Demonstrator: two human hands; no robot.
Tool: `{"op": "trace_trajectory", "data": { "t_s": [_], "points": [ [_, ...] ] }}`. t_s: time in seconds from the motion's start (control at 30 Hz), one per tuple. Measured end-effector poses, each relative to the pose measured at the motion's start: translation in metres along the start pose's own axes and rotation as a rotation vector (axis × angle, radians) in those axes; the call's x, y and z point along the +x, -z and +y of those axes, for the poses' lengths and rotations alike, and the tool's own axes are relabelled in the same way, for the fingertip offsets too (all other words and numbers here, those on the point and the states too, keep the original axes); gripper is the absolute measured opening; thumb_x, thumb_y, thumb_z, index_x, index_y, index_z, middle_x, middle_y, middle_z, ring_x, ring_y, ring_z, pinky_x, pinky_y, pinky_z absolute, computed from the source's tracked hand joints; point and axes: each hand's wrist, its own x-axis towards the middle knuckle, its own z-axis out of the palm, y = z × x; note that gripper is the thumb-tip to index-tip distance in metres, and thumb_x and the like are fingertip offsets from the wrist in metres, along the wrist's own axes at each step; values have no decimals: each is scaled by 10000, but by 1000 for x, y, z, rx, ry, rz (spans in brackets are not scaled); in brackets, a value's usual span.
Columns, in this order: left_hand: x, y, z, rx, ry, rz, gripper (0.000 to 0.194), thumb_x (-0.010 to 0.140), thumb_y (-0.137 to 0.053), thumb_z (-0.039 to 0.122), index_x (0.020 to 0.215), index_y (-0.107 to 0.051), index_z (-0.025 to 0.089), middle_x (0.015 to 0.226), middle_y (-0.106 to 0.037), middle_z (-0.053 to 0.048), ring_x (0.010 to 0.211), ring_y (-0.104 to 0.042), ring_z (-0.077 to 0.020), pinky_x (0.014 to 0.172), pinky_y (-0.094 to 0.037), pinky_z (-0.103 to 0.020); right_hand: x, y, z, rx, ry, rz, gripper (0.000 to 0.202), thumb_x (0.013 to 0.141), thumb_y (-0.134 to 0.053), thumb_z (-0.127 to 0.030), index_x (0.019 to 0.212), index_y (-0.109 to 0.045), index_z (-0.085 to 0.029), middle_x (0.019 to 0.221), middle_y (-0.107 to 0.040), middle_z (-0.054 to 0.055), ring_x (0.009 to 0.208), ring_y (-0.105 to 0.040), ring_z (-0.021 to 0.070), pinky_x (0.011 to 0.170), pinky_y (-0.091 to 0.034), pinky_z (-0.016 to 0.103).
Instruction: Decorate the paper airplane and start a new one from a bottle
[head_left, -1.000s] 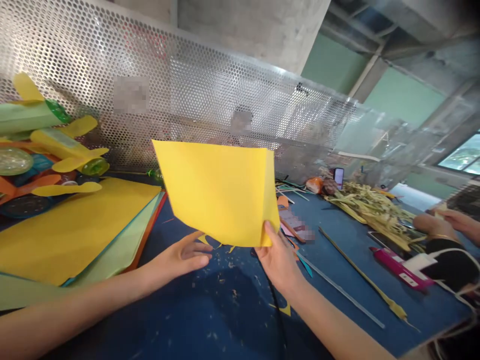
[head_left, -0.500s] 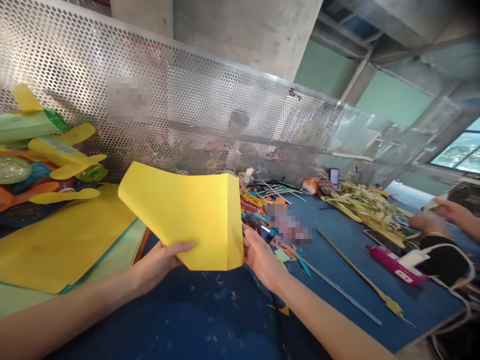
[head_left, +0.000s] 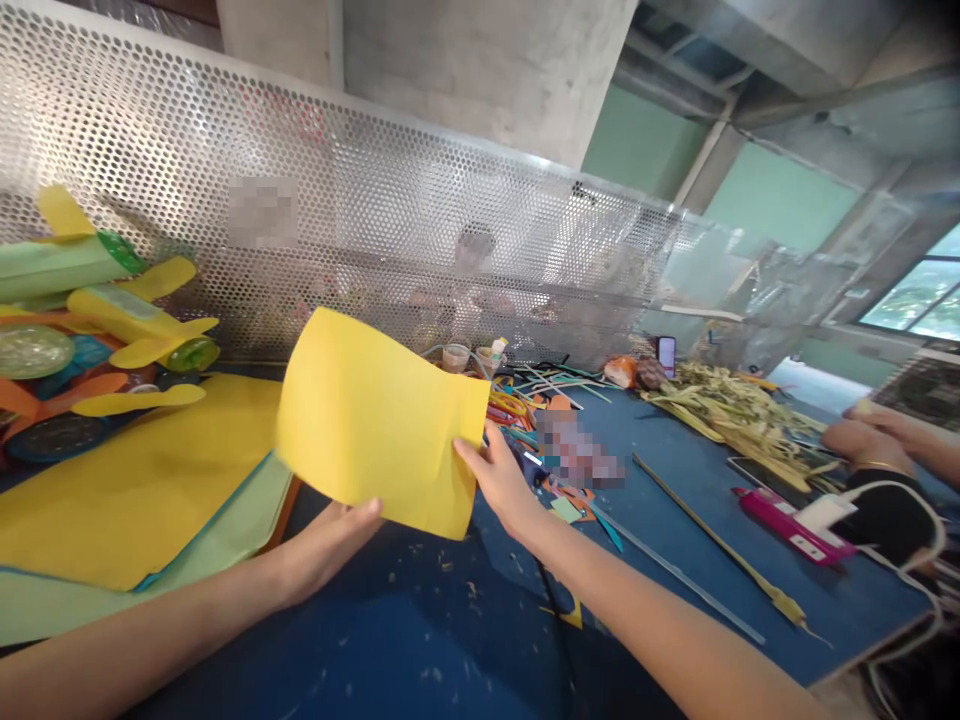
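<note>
A sheet of yellow paper (head_left: pixel 375 420) is held up above the blue table, curving at its left side and slightly creased near its right edge. My left hand (head_left: pixel 330 545) grips its lower edge, thumb in front and the other fingers hidden behind the sheet. At the right edge, my right hand (head_left: pixel 504 485) pinches the paper, its thumb lying on the front face. Left of the sheet, a stack of coloured paper (head_left: pixel 142 480) lies on the table, yellow on top with pale green and orange showing below.
Propeller-shaped crafts on bottles (head_left: pixel 135 320) crowd the far left. Behind stands a perforated metal panel (head_left: pixel 405 220). To the right are a thin stick (head_left: pixel 705 535), a clear rod (head_left: pixel 667 570), a magenta power strip (head_left: pixel 795 525), a pile of dried strips (head_left: pixel 727 410) and another person's arm (head_left: pixel 877 445).
The yellow paper has turned and tilted, its left side swinging rightward. My right thumb has come onto the front face, and the folded strip at the right edge has flattened.
</note>
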Motion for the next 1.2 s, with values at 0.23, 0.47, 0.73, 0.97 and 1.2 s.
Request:
{"op": "trace_trajectory", "data": {
  "t_s": [0.23, 0.47, 0.73, 0.97, 1.2],
  "points": [
    [1, -7, 1, -36, 176, 231, 617, 777, -654, 305, 1337, -416, 200, 1307, -523, -83, 1209, -473, -272, 1058, -355, -409, 33, -12, 17, -168, 37, -95, 405, 739, -633, -309, 1117, -505, -242, 1004, -676, 41, 862, -657, 210, 782, -516, 368],
    [6, 3, -5, -81, 182, 293, 584, 750, -670, 187, 1299, -469, 169, 1266, -561, -94, 1176, -507, -272, 1004, -433, -353, 44, -19, 7, 15, -32, -93, 491, 746, -617, -280, 1208, -450, -290, 1043, -670, 7, 878, -654, 187, 782, -522, 354],
    [6, 0, -1, -72, 155, 293, 542, 749, -675, 250, 1250, -509, 129, 1246, -570, -129, 1132, -538, -310, 995, -432, -422, 65, -7, 7, -431, 289, -107, 599, 711, -641, -167, 1269, -431, -221, 1199, -585, 72, 1069, -566, 226, 937, -423, 382],
    [5, 3, -6, -37, 156, 313, 618, 699, -712, 229, 1272, -483, 205, 1272, -555, -95, 1193, -482, -310, 986, -444, -428, 66, -8, 0, -620, 326, -194, 493, 860, -515, -323, 1327, -377, -247, 1254, -561, 36, 1090, -562, 173, 896, -448, 283],
    [9, 8, -10, -51, 118, 345, 767, 714, -713, 295, 1379, -335, 231, 1337, -491, -104, 1223, -448, -306, 994, -445, -404, 110, 60, -20, -1306, -47, -19, 251, 904, -474, -285, 1061, -612, -148, 1125, -622, 114, 1087, -553, 225, 926, -398, 299]
  ]
}}
